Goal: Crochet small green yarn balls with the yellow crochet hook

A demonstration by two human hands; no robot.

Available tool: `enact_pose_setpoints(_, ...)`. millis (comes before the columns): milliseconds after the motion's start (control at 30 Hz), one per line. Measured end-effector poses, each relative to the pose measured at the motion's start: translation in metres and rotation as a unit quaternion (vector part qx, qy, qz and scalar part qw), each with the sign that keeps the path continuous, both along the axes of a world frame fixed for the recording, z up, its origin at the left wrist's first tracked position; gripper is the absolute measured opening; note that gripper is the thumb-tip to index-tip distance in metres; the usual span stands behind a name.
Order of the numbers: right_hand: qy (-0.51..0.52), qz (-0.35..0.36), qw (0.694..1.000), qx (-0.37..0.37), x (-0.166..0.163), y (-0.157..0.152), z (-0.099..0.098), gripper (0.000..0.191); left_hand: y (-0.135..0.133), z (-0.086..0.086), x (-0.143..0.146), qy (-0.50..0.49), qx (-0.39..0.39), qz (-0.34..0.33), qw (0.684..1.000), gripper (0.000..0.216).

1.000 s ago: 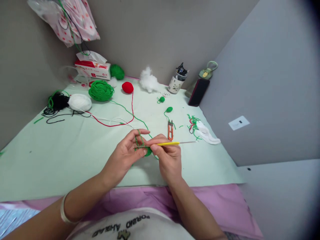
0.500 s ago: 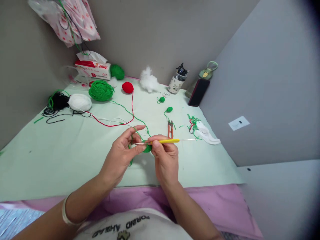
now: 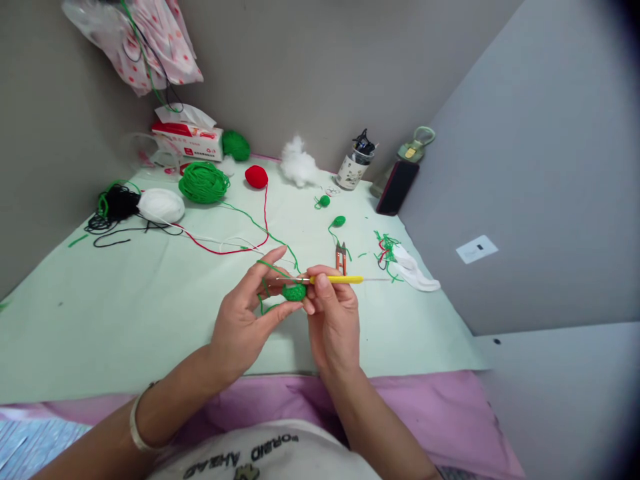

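The small green crochet piece (image 3: 294,292) is in the middle of the frame, a little above the table (image 3: 125,320). It is pinched between the thumb and the lower fingers of the left hand (image 3: 245,320). The index finger of this hand is stretched up and out, and the green thread (image 3: 273,268) runs over it. The right hand (image 3: 333,313) is closed around the yellow handle of the crochet hook (image 3: 336,280), with thumb and index finger in front, as one holds a pencil. The metal tip points to the left and meets the top edge of the green piece (if it is already inside a stitch I cannot tell, it is too small).

To make this stitch well, I think the thread on the raised finger needs a light and even tension, so that the loops come out the same size. The pinch should be close to the place where the hook enters, so that the piece does not turn. It seems better to roll the hook with the fingers than to push with the whole arm.

Both forearms come from the lower edge and meet like a V, with the wrists lifted from the table. The thread leads to the ball of green yarn (image 3: 203,181) in the upper left. The scissors (image 3: 341,257) lie just above the right hand in the frame.
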State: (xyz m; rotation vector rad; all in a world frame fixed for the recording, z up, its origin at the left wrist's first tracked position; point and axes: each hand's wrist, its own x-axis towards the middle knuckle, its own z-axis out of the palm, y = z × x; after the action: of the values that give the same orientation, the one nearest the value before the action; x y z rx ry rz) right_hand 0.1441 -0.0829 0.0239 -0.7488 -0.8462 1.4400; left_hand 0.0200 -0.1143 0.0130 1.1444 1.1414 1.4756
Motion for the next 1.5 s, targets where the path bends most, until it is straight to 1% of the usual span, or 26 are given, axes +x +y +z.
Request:
enact_pose_setpoints(100,-0.052,0.017,0.997,0.045,0.01,0.002,-0.003,0.015,0.0,0.006,-0.001,0.006,-0.011,-0.012,1.0,0.073)
enact_pose_setpoints(267,-0.136,0.073,0.971,0.182,0.03,0.006,-0.002,0.009,-0.002,0.012,-0.004,0.004,0.016,-0.052,0.999,0.083)
enact_pose_setpoints(367,-0.184,0.08,0.954,0.223,0.04,0.008,0.002,0.014,-0.002,0.014,-0.007,0.007,0.021,-0.08,0.997,0.09)
enact_pose_setpoints(467,-0.215,0.084,0.942,0.244,0.045,0.01,0.004,0.013,-0.001,0.016,-0.01,0.019,0.017,-0.09,0.996,0.094)
enact_pose_setpoints(633,-0.203,0.092,0.943,0.248,0.048,0.011,0.005,0.01,0.0,0.019,-0.013,0.018,0.004,-0.095,0.995,0.098)
enact_pose_setpoints(733,-0.202,0.091,0.941,0.257,0.047,0.009,0.005,0.013,-0.001,0.02,-0.014,0.027,-0.004,-0.094,0.995,0.098)
enact_pose_setpoints(800,-0.176,0.082,0.947,0.254,0.045,0.008,0.004,0.014,-0.002,0.022,-0.016,0.035,-0.008,-0.09,0.995,0.098)
enact_pose_setpoints(867,-0.138,0.08,0.96,0.231,0.042,0.007,0.003,0.011,-0.002,0.023,-0.017,0.044,-0.012,-0.086,0.995,0.096)
enact_pose_setpoints(933,-0.106,0.09,0.972,0.19,0.04,0.007,0.002,0.01,-0.002,0.025,-0.018,0.05,-0.013,-0.084,0.995,0.095)
enact_pose_setpoints(1067,-0.067,0.118,0.983,0.121,0.038,0.011,0.001,0.021,-0.001,0.028,-0.019,0.061,-0.016,-0.089,0.994,0.093)
enact_pose_setpoints(1133,-0.06,0.136,0.982,0.114,0.04,0.013,0.002,0.02,0.0,0.03,-0.019,0.066,-0.017,-0.097,0.993,0.092)
enact_pose_setpoints(1200,-0.069,0.147,0.978,0.134,0.043,0.013,0.003,0.017,0.0,0.03,-0.02,0.073,-0.013,-0.105,0.992,0.091)
enact_pose_setpoints(1300,-0.143,0.123,0.961,0.202,0.049,0.01,0.008,0.013,0.0,0.029,-0.022,0.089,-0.001,-0.11,0.99,0.088)
enact_pose_setpoints(1367,-0.208,0.098,0.938,0.259,0.052,0.006,0.013,0.014,-0.001,0.027,-0.023,0.098,0.005,-0.11,0.989,0.089)
enact_pose_setpoints(1433,-0.266,0.08,0.902,0.33,0.053,0.003,0.016,0.019,-0.001,0.026,-0.022,0.099,0.005,-0.104,0.99,0.09)
enact_pose_setpoints(1500,-0.332,0.048,0.848,0.411,0.051,-0.002,0.015,0.026,-0.001,0.026,-0.02,0.088,-0.01,-0.083,0.993,0.088)
